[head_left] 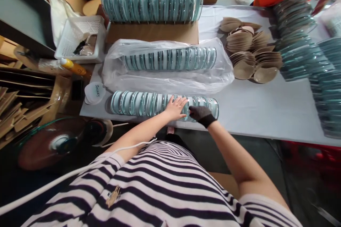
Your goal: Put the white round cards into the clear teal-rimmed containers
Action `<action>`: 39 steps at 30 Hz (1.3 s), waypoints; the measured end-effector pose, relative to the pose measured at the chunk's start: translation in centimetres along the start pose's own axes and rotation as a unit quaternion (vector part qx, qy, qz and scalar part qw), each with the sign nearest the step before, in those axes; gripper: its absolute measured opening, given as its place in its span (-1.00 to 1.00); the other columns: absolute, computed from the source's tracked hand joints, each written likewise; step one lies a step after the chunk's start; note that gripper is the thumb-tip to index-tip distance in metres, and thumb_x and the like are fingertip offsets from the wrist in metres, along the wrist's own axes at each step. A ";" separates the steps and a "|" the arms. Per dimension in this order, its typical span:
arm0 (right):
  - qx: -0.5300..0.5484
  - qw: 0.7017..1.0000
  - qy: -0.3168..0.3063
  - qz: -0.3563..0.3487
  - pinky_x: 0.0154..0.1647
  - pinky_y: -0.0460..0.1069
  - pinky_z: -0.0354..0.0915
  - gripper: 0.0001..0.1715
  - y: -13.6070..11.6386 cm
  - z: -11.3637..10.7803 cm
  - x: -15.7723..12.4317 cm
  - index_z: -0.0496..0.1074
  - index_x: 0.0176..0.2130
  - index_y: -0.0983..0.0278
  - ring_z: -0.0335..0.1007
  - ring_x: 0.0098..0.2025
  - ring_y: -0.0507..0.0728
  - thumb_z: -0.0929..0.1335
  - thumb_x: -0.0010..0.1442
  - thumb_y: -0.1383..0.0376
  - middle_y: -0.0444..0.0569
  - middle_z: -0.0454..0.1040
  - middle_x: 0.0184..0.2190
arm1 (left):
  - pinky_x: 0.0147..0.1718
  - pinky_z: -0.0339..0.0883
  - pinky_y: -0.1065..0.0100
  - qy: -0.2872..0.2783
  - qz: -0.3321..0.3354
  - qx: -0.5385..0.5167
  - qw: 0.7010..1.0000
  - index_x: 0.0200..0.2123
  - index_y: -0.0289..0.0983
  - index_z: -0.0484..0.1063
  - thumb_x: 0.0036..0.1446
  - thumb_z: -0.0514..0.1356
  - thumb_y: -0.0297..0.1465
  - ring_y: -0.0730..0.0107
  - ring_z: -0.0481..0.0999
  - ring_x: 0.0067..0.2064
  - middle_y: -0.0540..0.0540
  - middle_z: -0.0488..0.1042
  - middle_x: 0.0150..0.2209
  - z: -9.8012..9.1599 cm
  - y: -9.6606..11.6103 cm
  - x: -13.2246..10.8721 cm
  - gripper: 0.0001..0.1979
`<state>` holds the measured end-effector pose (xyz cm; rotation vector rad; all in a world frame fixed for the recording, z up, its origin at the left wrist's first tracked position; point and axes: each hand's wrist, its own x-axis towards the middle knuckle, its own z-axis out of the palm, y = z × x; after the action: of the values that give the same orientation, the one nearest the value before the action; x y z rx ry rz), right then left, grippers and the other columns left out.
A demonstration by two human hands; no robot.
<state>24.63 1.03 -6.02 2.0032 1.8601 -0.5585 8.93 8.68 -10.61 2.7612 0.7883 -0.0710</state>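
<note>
A long row of clear, teal-tinted curved plastic pieces (138,103) lies along the table's front edge, packed face to face. My left hand (176,108) is bare and rests on top of the row with its fingers stretched out. Just right of it, my right hand (201,114) wears a dark ribbed glove. Its fingers are curled in against the row's near side, and what they pinch, if anything, is hidden. Behind the row, a clear plastic bag (160,80) lies spread around a second row of similar pieces (170,59).
More rows of clear pieces (151,6) stand at the back on a cardboard box (151,32). Brown cup-shaped pads (243,70) sit in stacks to the right, beside further clear stacks (327,92). A white basket (99,35) and a fan (58,143) are at left.
</note>
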 end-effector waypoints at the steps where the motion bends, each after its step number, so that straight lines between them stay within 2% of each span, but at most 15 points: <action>1: 0.012 1.000 -0.007 0.009 -0.17 0.02 0.33 -0.60 -0.2 1.9 -1.0 0.46 0.03 0.19 0.53 -0.10 0.25 0.21 0.30 0.20 0.12 0.59 -0.15 | 0.37 -0.33 -0.14 0.003 -0.001 0.000 1.000 0.40 -0.18 -0.02 0.15 0.15 0.00 0.03 -0.04 0.42 -0.12 0.04 0.41 0.1 0.1 0.0 -0.16; 5: 0.081 0.995 -0.035 0.035 -0.11 0.03 0.34 -0.54 -1.8 8.7 -2.2 0.39 0.13 0.20 0.50 -0.01 0.26 0.16 0.34 0.20 0.13 0.55 -0.03 | 0.37 -0.38 -0.13 -0.001 -0.013 0.005 1.000 0.40 -0.17 -0.02 0.15 0.15 0.00 0.02 -0.05 0.42 -0.13 0.02 0.42 0.3 0.4 0.0 -0.16; 7: 0.091 0.995 -0.037 0.028 -0.08 0.04 0.35 -0.52 -2.3 10.6 -2.0 0.36 0.17 0.19 0.49 0.00 0.25 0.15 0.35 0.21 0.13 0.54 0.01 | 0.37 -0.39 -0.12 -0.005 -0.022 0.006 1.000 0.40 -0.16 -0.02 0.14 0.15 0.00 0.02 -0.06 0.43 -0.14 0.02 0.42 0.2 0.4 -0.3 -0.16; 9: 0.094 0.995 -0.031 0.022 -0.09 0.05 0.36 -0.52 -2.0 11.0 -2.0 0.39 0.14 0.18 0.50 -0.01 0.26 0.13 0.37 0.18 0.13 0.53 0.01 | 0.37 -0.39 -0.11 -0.009 -0.031 0.006 0.999 0.40 -0.16 -0.02 0.15 0.15 -0.01 0.02 -0.06 0.43 -0.14 0.02 0.42 -0.1 0.3 -0.6 -0.17; 12: 0.095 0.994 0.026 0.047 -0.08 0.06 0.37 -0.49 0.9 8.4 -2.1 0.44 0.09 0.17 0.48 -0.01 0.27 0.09 0.39 0.12 0.12 0.53 0.02 | 0.37 -0.38 -0.14 -0.010 -0.032 0.003 0.999 0.39 -0.16 0.00 0.17 0.15 -0.03 0.00 -0.10 0.44 -0.16 0.01 0.42 -0.8 0.8 -0.6 -0.20; 15: 0.075 0.988 0.080 0.112 -0.07 0.05 0.37 -0.46 5.2 2.8 -0.2 0.38 0.18 0.15 0.45 0.04 0.25 0.08 0.39 0.13 0.10 0.49 0.08 | 0.37 -0.38 -0.13 0.017 0.012 0.003 1.000 0.41 -0.24 -0.05 0.20 0.12 -0.03 0.02 -0.17 0.45 -0.21 -0.05 0.43 -1.0 2.0 0.7 -0.18; 16: 0.056 0.991 0.066 0.106 -0.06 0.04 0.36 -0.47 6.3 0.7 1.0 0.38 0.19 0.16 0.45 0.04 0.23 0.11 0.38 0.14 0.10 0.48 0.09 | 0.37 -0.37 -0.13 0.023 0.025 0.004 0.999 0.41 -0.27 -0.08 0.21 0.11 -0.02 0.03 -0.16 0.45 -0.22 -0.06 0.43 -0.8 2.6 1.3 -0.16; 18: 0.018 0.996 -0.028 0.081 -0.09 0.01 0.36 -0.54 7.5 -2.9 4.0 0.46 0.10 0.23 0.49 -0.02 0.21 0.22 0.32 0.17 0.14 0.52 0.02 | 0.37 -0.31 -0.12 0.018 0.037 0.007 0.999 0.41 -0.30 -0.08 0.22 0.09 -0.01 0.04 -0.11 0.44 -0.24 -0.02 0.42 -0.4 3.5 2.5 -0.16; 21: -0.003 0.994 -0.099 0.038 -0.09 0.01 0.36 -0.68 6.5 -6.1 8.0 0.56 -0.08 0.32 0.51 -0.10 0.20 0.39 0.17 0.27 0.16 0.58 -0.12 | 0.36 -0.25 -0.12 -0.002 0.032 0.015 0.999 0.40 -0.31 -0.02 0.20 0.10 0.01 0.03 0.00 0.41 -0.26 0.06 0.40 0.5 4.0 3.7 -0.16; 23: -0.014 0.995 -0.093 0.026 -0.02 0.09 0.35 -0.70 4.9 -6.6 9.2 0.57 -0.13 0.35 0.50 -0.05 0.25 0.43 0.10 0.33 0.21 0.57 -0.13 | 0.36 -0.25 -0.11 -0.002 0.029 0.017 0.999 0.39 -0.31 -0.02 0.19 0.11 0.03 0.02 0.01 0.41 -0.27 0.08 0.39 0.9 4.0 3.9 -0.15; 26: -0.031 0.997 -0.062 0.017 0.04 0.19 0.30 -0.72 3.6 -5.9 8.2 0.56 -0.12 0.36 0.45 0.04 0.33 0.38 0.15 0.36 0.27 0.54 -0.08 | 0.37 -0.27 -0.09 -0.007 0.021 0.012 1.000 0.40 -0.31 -0.03 0.20 0.09 0.03 0.03 0.00 0.41 -0.28 0.09 0.38 1.0 3.7 3.8 -0.15; 29: -0.036 0.999 -0.021 0.022 0.00 0.15 0.32 -0.64 4.8 -4.5 5.1 0.52 -0.02 0.31 0.46 0.04 0.31 0.25 0.28 0.30 0.24 0.53 -0.05 | 0.37 -0.28 -0.08 -0.003 0.014 -0.002 1.000 0.39 -0.27 -0.02 0.20 0.09 0.01 0.06 0.01 0.41 -0.23 0.06 0.40 1.1 3.5 3.7 -0.18; 33: 0.012 0.994 0.047 0.097 -0.06 0.04 0.33 -0.56 7.4 -2.8 2.6 0.44 0.08 0.24 0.47 0.00 0.24 0.18 0.33 0.20 0.16 0.52 -0.03 | 0.37 -0.28 -0.10 0.006 0.020 -0.016 1.000 0.39 -0.26 -0.01 0.18 0.13 -0.01 0.06 0.00 0.41 -0.20 0.05 0.40 1.4 3.3 3.8 -0.17; 36: 0.036 0.993 0.039 0.105 -0.02 0.02 0.29 -0.52 7.8 -2.7 3.0 0.41 0.13 0.26 0.41 0.07 0.23 0.21 0.32 0.15 0.18 0.45 0.08 | 0.37 -0.31 -0.11 0.009 0.014 -0.023 1.000 0.39 -0.28 -0.03 0.19 0.15 -0.02 0.01 -0.02 0.41 -0.23 0.03 0.41 1.3 3.5 3.7 -0.17; 39: 0.022 0.997 0.005 0.072 -0.05 0.03 0.30 -0.57 7.1 -3.6 4.0 0.50 0.04 0.30 0.44 0.05 0.23 0.22 0.31 0.21 0.22 0.47 0.06 | 0.37 -0.27 -0.12 0.007 0.013 -0.021 1.000 0.38 -0.33 0.00 0.19 0.16 -0.03 -0.07 0.00 0.40 -0.28 0.05 0.40 0.8 4.0 3.5 -0.17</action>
<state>32.10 5.77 -5.02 2.1506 1.7064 -0.5537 14.04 7.00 -10.82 2.7340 0.7475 -0.0293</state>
